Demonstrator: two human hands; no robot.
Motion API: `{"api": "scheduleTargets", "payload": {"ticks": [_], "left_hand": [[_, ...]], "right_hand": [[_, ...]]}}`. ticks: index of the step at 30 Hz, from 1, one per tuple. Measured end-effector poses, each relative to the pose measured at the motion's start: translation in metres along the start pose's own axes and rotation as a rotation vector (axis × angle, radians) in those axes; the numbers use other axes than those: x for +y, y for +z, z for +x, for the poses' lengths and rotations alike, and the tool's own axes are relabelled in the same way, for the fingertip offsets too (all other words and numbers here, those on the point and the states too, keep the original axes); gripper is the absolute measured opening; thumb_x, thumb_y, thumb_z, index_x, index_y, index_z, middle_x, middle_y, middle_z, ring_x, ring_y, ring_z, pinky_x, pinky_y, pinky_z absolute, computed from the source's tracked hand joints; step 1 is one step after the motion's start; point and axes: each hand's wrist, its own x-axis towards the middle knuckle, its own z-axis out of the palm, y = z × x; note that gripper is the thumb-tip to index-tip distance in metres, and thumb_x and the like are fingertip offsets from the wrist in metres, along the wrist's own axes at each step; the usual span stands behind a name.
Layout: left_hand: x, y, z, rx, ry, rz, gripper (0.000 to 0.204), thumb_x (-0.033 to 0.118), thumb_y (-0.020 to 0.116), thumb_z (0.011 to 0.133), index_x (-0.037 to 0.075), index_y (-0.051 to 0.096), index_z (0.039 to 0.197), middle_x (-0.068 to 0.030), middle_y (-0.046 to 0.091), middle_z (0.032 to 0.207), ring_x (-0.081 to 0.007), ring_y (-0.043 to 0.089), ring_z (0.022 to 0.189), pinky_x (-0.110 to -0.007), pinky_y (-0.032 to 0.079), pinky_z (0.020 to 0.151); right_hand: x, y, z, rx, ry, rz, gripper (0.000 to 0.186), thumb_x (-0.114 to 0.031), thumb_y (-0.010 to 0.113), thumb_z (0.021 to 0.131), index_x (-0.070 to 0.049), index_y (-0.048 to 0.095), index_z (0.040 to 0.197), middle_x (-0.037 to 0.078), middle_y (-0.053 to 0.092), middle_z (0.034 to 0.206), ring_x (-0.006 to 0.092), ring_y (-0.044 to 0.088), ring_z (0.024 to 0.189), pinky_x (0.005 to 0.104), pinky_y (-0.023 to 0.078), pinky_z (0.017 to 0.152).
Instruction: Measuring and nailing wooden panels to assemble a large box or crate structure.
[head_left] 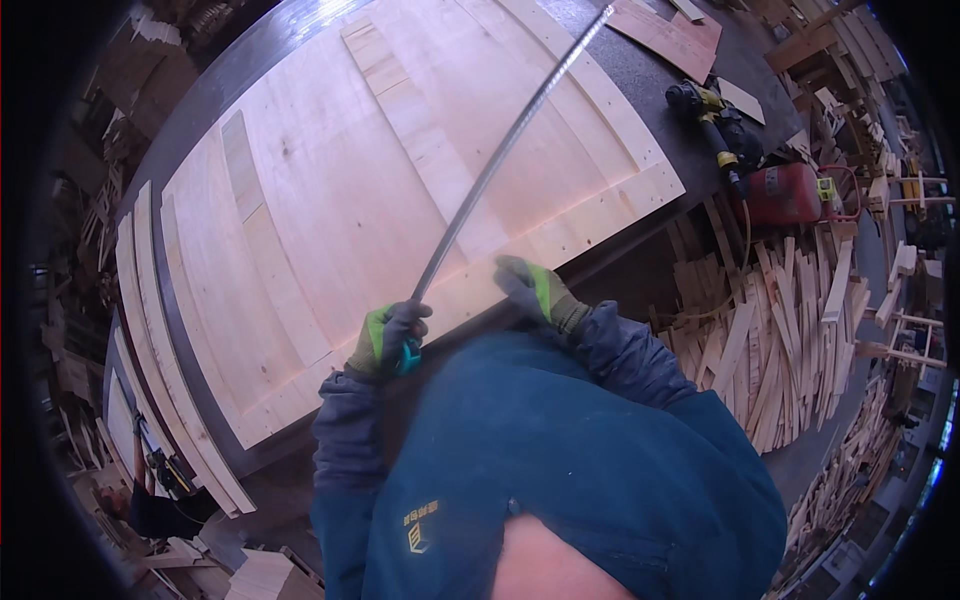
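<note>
My left hand [388, 335], in a grey and green glove, is closed around a tape measure with a teal case [409, 354]. Its long metal blade [505, 150] stretches slantwise up and right across a large pale wooden panel [330, 180], ending beyond the far edge. My right hand [538, 290], gloved the same way, is at the panel's near edge. Its fingers lie over the border strip, slightly blurred, with no tool visible in them. Flat wooden battens run across the panel, and a strip with small fastener marks borders the near side.
The panel lies on a dark table [290, 30]. At the right are a yellow and black nail gun [715, 125], a red tank [782, 194] and heaped wood offcuts [780, 340]. Long wooden strips [165, 350] lie at the left, with a person's arm [140, 475] beyond them.
</note>
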Motion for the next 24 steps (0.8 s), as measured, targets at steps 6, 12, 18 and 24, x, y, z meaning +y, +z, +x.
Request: {"api": "scheduleTargets", "payload": {"ticks": [6,12,18,24], "left_hand": [[0.018,-0.026,0.04,-0.125,-0.19,0.447,0.044,0.042,0.075,0.121,0.0,0.089,0.126,-0.0055,0.08,0.091,-0.0149,0.075,0.078,-0.033,0.06,0.07],[0.045,-0.044,0.077,-0.12,-0.278,0.668,0.048,0.048,0.075,0.119,0.003,0.091,0.122,-0.0096,0.085,0.093,-0.0191,0.078,0.074,-0.037,0.064,0.071],[0.053,-0.021,0.134,-0.155,-0.267,0.704,0.054,0.054,0.076,0.12,0.002,0.091,0.123,-0.011,0.086,0.095,-0.02,0.079,0.082,-0.038,0.064,0.078],[0.031,-0.065,0.154,-0.172,-0.219,0.715,0.049,0.049,0.075,0.12,0.004,0.093,0.124,-0.0092,0.086,0.097,-0.0189,0.079,0.087,-0.038,0.064,0.083]], "right_hand": [[0.144,-0.187,0.022,0.25,0.187,0.067,0.059,-0.046,0.078,0.121,0.002,0.079,0.156,0.021,0.089,0.144,0.0266,0.084,0.133,0.0417,0.065,0.116],[0.17,-0.316,0.069,0.254,0.312,0.1,0.053,-0.043,0.078,0.124,-0.001,0.081,0.156,0.002,0.087,0.12,0.0089,0.079,0.1,0.0285,0.063,0.086],[0.148,-0.391,0.135,0.365,0.189,0.061,0.051,-0.045,0.078,0.124,-0.008,0.081,0.159,-0.001,0.085,0.122,0.0067,0.076,0.095,0.0238,0.054,0.077],[0.058,-0.32,0.24,0.294,0.136,0.021,0.054,-0.044,0.081,0.123,-0.001,0.081,0.156,0.002,0.086,0.119,0.0105,0.077,0.1,0.0291,0.063,0.091]]}}
